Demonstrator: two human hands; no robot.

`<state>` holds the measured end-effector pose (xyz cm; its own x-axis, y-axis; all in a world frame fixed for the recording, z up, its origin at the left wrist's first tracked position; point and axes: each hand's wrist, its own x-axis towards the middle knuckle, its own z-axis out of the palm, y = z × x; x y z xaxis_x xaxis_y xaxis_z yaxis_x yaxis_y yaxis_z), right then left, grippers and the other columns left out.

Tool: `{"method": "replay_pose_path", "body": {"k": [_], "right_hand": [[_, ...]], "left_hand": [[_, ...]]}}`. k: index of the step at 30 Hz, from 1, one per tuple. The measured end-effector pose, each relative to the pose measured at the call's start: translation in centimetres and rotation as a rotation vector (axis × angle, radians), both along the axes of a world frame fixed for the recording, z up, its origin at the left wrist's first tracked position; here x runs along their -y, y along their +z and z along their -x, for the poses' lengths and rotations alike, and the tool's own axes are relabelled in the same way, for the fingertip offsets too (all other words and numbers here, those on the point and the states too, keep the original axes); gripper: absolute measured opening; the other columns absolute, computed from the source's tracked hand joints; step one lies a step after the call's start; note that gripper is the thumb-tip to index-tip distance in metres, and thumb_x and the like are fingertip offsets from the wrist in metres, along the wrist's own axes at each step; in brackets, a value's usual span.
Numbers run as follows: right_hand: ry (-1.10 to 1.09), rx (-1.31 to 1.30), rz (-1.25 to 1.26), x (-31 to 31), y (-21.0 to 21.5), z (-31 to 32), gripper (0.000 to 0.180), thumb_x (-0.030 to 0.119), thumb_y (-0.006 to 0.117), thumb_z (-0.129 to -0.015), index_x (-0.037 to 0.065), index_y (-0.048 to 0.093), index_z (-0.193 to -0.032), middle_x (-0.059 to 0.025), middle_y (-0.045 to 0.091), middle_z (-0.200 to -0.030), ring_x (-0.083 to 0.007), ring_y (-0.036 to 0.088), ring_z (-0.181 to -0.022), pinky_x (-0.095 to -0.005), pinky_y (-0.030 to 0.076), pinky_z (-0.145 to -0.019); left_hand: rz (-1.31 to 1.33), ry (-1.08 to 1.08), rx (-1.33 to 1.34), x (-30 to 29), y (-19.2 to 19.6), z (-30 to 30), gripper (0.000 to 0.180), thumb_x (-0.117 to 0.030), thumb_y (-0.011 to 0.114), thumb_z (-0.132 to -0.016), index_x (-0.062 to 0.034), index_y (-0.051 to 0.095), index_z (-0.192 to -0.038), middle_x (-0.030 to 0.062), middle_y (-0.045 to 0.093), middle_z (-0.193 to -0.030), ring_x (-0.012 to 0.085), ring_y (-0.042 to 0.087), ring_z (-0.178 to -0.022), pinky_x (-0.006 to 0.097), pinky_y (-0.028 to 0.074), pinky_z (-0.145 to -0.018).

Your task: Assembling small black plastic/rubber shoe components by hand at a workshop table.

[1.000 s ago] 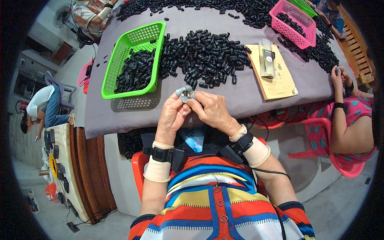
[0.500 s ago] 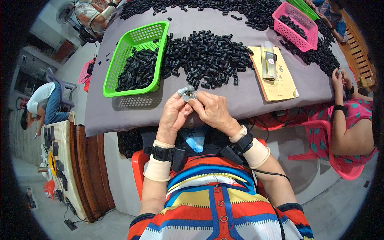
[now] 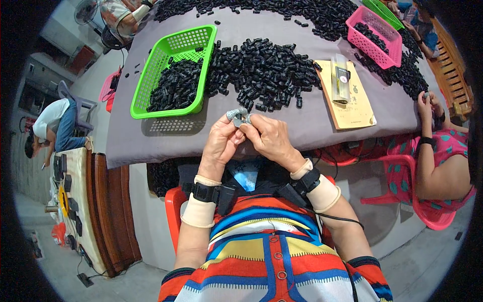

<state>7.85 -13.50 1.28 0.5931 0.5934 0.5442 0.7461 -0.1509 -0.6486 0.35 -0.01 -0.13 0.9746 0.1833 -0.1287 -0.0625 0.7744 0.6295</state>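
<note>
A small piece point(image 3: 244, 119) is pinched by the left hand point(image 3: 219, 139) and right hand point(image 3: 274, 138) together, over the table point(image 3: 314, 132) near its edge; which way it points, and its long axis, cannot be told, being mostly covered

Head-worn fisheye view, downward over left hand point(image 3: 221, 141) and right hand point(image 3: 272, 137)

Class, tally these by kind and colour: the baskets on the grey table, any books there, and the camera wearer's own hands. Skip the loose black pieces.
Green baskets: 2 (near basket, far basket)
Pink basket: 1
Yellow book: 1
Hands: 2 (left hand, right hand)
Total: 6
</note>
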Motion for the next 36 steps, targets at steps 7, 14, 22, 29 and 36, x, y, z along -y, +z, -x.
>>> {"method": "replay_pose_path", "body": {"k": [7, 14, 22, 29, 36], "right_hand": [[0.011, -0.002, 0.006, 0.13, 0.25, 0.07, 0.023, 0.024, 0.059, -0.082, 0.007, 0.051, -0.068, -0.0101, 0.054, -0.06, -0.0304, 0.056, -0.054, -0.04, 0.04, -0.044], [0.012, -0.013, 0.015, 0.17, 0.32, 0.15, 0.023, 0.025, 0.058, -0.083, 0.007, 0.051, -0.069, -0.0097, 0.055, -0.06, -0.0304, 0.056, -0.054, -0.0403, 0.041, -0.044], [-0.013, -0.009, 0.015, -0.05, 0.17, 0.09, 0.023, 0.025, 0.058, -0.083, 0.007, 0.052, -0.07, -0.0105, 0.055, -0.061, -0.0309, 0.056, -0.055, -0.041, 0.041, -0.045], [-0.055, -0.017, 0.029, -0.23, 0.33, 0.32, 0.023, 0.025, 0.058, -0.082, 0.007, 0.052, -0.069, -0.0105, 0.056, -0.061, -0.0306, 0.056, -0.054, -0.0407, 0.041, -0.045], [0.025, -0.009, 0.002, 0.34, 0.39, 0.13, 0.023, 0.025, 0.058, -0.082, 0.008, 0.052, -0.069, -0.0102, 0.055, -0.06, -0.0301, 0.056, -0.053, -0.0398, 0.041, -0.044]], "left_hand": [[0.005, 0.011, -0.021, 0.03, 0.12, 0.13, 0.016, -0.007, 0.047, -0.091, -0.0019, 0.054, -0.104, 0.0046, 0.059, -0.082, 0.0089, 0.05, -0.061, 0.022, 0.042, -0.052], [0.011, -0.015, 0.011, -0.11, -0.04, 0.1, 0.016, -0.007, 0.047, -0.091, -0.0018, 0.055, -0.104, 0.0045, 0.058, -0.082, 0.0088, 0.05, -0.06, 0.022, 0.042, -0.052], [-0.01, -0.005, 0.001, -0.08, -0.32, 0.03, 0.016, -0.007, 0.048, -0.09, -0.0014, 0.055, -0.103, 0.0045, 0.058, -0.082, 0.0093, 0.05, -0.062, 0.022, 0.042, -0.053], [0.004, -0.017, 0.024, -0.28, -0.52, 0.06, 0.016, -0.006, 0.048, -0.089, -0.0015, 0.055, -0.103, 0.0047, 0.058, -0.083, 0.0093, 0.05, -0.062, 0.022, 0.042, -0.053], [0.025, -0.015, 0.009, -0.28, -0.09, 0.2, 0.018, -0.003, 0.047, -0.089, -0.0015, 0.055, -0.105, 0.0058, 0.059, -0.087, 0.009, 0.051, -0.064, 0.021, 0.043, -0.054]]}}
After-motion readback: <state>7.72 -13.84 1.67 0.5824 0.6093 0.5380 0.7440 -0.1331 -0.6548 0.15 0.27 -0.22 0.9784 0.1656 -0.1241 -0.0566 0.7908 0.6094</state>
